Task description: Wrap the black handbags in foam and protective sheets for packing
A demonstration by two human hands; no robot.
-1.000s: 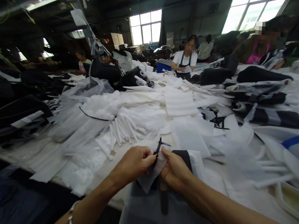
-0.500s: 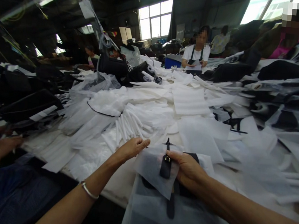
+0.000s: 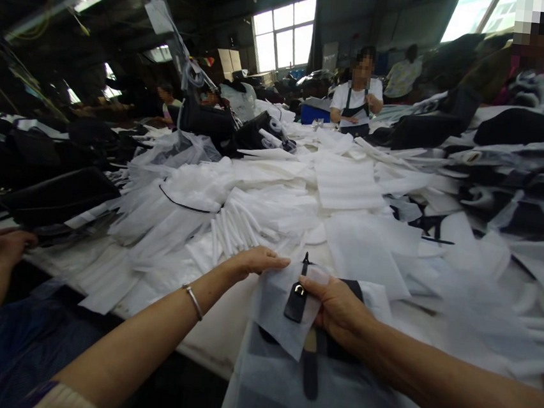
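Observation:
A translucent white sheet (image 3: 274,310) lies under a small black tag (image 3: 295,305) with a gold-coloured D-shaped ring and a thin strap on top. My right hand (image 3: 337,303) grips the sheet and tag together, thumb over the tag near the ring. At the sheet's upper left edge is my left hand (image 3: 259,260), fingers stretched and close together; whether it pinches the sheet cannot be made out. Below them rests a dark item (image 3: 278,384) covered with translucent sheeting, and a dark strap (image 3: 311,371) lies on it.
White foam sheets (image 3: 348,182) and thin white rolls (image 3: 231,226) are heaped beyond my hands. Another person's hand (image 3: 5,246) is at the left edge. Across the table, a person in a dark apron (image 3: 356,103) stands near a blue bin (image 3: 315,113). Black bags (image 3: 61,196) lie left.
My left hand has moved right, to the sheet's edge. The sheet and tag have tilted slightly in my right hand. The neighbour's hand at left has shifted, and the person across has raised one hand.

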